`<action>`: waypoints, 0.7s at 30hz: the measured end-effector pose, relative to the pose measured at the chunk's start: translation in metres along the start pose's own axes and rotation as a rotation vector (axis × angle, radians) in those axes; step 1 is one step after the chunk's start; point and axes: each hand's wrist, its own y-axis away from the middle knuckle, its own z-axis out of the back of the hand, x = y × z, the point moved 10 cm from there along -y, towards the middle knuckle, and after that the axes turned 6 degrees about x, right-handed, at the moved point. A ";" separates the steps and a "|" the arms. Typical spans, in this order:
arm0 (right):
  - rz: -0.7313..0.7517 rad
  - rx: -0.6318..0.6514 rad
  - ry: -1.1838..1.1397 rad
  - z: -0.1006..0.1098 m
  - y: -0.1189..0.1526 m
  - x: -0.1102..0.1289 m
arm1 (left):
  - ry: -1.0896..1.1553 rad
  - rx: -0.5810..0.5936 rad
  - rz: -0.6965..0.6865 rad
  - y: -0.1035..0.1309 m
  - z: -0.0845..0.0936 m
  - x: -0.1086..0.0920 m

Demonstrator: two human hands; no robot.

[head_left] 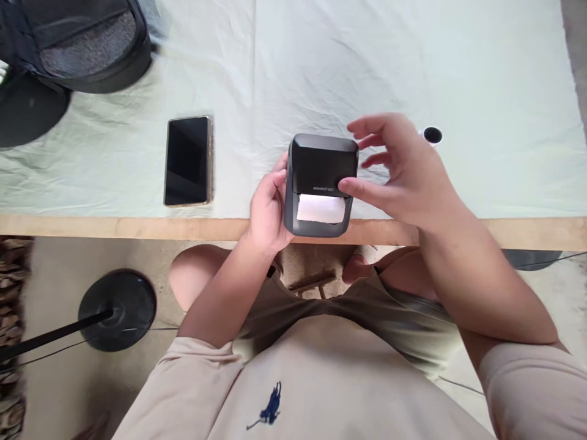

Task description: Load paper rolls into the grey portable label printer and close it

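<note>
A dark label printer (323,165) is held over the table's front edge, with a strip of white paper (321,208) showing at its near end. My left hand (269,211) grips the printer's left side, some of its fingers hidden behind the body. My right hand (403,171) is at the printer's right side, fingers spread, with the thumb tip on the dark lid near the printed lettering. Behind that hand, a small white roll with a black core (432,135) lies on the cloth.
A black phone or tablet (187,161) lies on the light cloth (293,73) at the left. A black bag (92,43) occupies the back left corner. The table's wooden edge (206,227) runs across the front. A round black stand base (118,310) is on the floor.
</note>
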 end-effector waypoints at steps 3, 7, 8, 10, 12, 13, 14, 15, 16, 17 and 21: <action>0.036 -0.016 0.119 0.007 0.001 0.010 | -0.023 -0.044 -0.009 0.001 0.005 0.000; 0.076 0.040 0.146 0.003 0.002 0.019 | -0.037 -0.039 -0.018 0.001 0.005 -0.001; 0.093 0.014 0.159 0.004 0.003 0.022 | -0.038 -0.035 -0.017 0.001 0.004 -0.002; 0.127 -0.092 0.165 0.010 0.005 0.029 | -0.039 -0.031 -0.010 0.002 0.002 -0.002; 0.133 -0.240 0.101 0.020 0.010 0.034 | -0.028 -0.003 -0.003 0.003 -0.003 -0.002; 0.130 -0.302 0.031 0.024 0.013 0.036 | -0.020 0.026 0.002 0.003 -0.006 -0.002; 0.129 -0.345 -0.047 0.027 0.015 0.037 | -0.011 0.065 0.010 0.004 -0.010 -0.002; 0.130 -0.356 -0.109 0.028 0.016 0.038 | -0.004 0.105 0.018 0.005 -0.014 -0.001; 0.128 -0.336 -0.144 0.026 0.015 0.039 | 0.000 0.142 0.025 0.005 -0.017 0.000; 0.122 -0.302 -0.146 0.024 0.014 0.041 | -0.007 0.170 0.028 0.006 -0.018 0.001; 0.002 -0.086 0.158 0.006 0.004 0.037 | -0.122 0.208 -0.018 0.008 -0.016 0.000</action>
